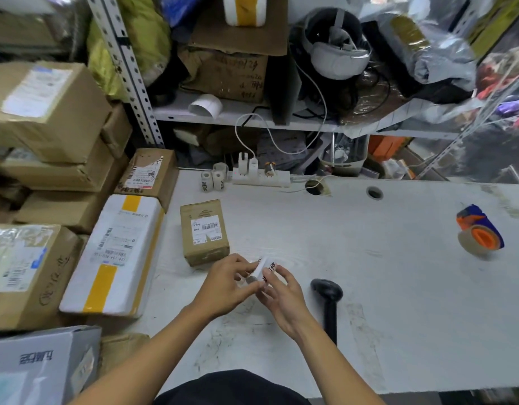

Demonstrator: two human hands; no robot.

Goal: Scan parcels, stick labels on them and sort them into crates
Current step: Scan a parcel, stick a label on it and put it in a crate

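Observation:
A small brown cardboard parcel (204, 231) with a white barcode label lies on the white table (369, 287), just beyond my hands. My left hand (227, 283) grips a small white roll of labels (256, 271). My right hand (281, 293) pinches the loose end of the label strip (270, 268), which carries black characters. Both hands meet above the table's middle front. A black handheld barcode scanner (328, 299) lies on the table right of my right hand.
Stacked cardboard parcels (47, 112) and a white parcel with yellow tape (118, 252) crowd the left edge. A tape dispenser (478, 229) sits at the right. Spare label rolls (213, 179) and a power strip (261, 176) stand at the back, under cluttered shelves.

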